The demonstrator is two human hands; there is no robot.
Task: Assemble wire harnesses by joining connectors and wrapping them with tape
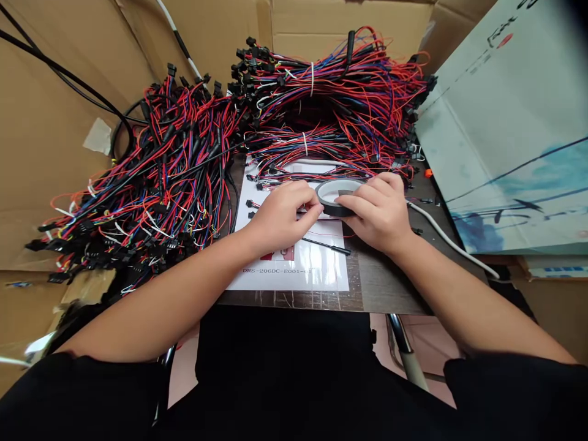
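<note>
A roll of black tape (334, 195) with a white core lies over a laminated white sheet (316, 263) on a small dark wooden table (381, 288). My right hand (379, 211) is wrapped round the roll's right side. My left hand (280, 215) is curled beside the roll on its left, fingertips pinched together at the roll's edge; what they pinch is hidden. A thin black wire (326, 245) lies on the sheet just in front of both hands. Loose wire ends with black connectors (257, 184) lie behind my left hand.
A large heap of red, blue and black wire harnesses (151, 177) fills the left side. Tied bundles of the same wires (340, 92) lie behind the table. Cardboard (46, 141) lines the back and left. A pale printed bag (509, 135) stands at right, and a white cable (445, 239) runs along it.
</note>
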